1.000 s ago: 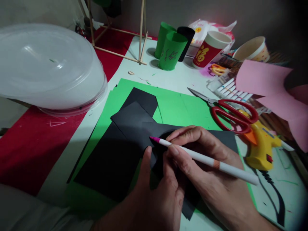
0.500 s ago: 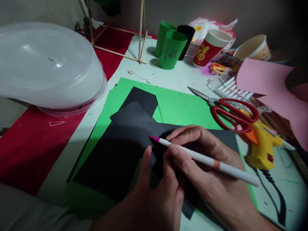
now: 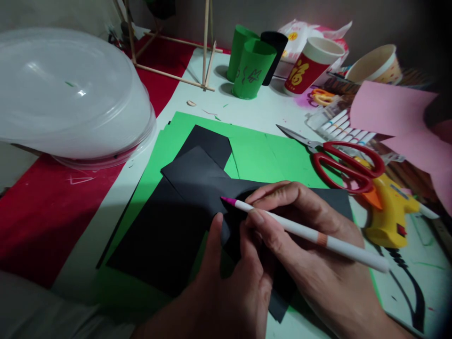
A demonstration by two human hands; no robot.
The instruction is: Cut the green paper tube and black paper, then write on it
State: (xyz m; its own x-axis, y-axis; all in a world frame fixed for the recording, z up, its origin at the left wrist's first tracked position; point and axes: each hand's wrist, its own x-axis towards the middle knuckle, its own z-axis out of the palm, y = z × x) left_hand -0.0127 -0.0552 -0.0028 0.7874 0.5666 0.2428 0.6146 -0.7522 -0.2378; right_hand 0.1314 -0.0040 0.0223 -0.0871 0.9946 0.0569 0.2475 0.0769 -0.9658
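Observation:
My right hand (image 3: 318,263) grips a white marker (image 3: 307,233) with a pink tip, the tip touching a black paper piece (image 3: 197,176). My left hand (image 3: 226,287) is closed in a pinch on the edge of the black paper near the tip, thumb pointing up. Several black paper sheets (image 3: 158,235) overlap on green paper sheets (image 3: 261,155) spread over the white table.
Red-handled scissors (image 3: 342,162) and a yellow glue gun (image 3: 388,212) lie to the right. Green paper cups (image 3: 252,68), a black cup, a red cup (image 3: 305,66), markers (image 3: 344,129) and pink paper (image 3: 391,110) sit behind. A clear plastic lid (image 3: 70,94) and wooden stick frame (image 3: 205,47) stand at left.
The hands and marker stay nearly still on the black paper; the view has shifted slightly, so things sit a little higher and to the right.

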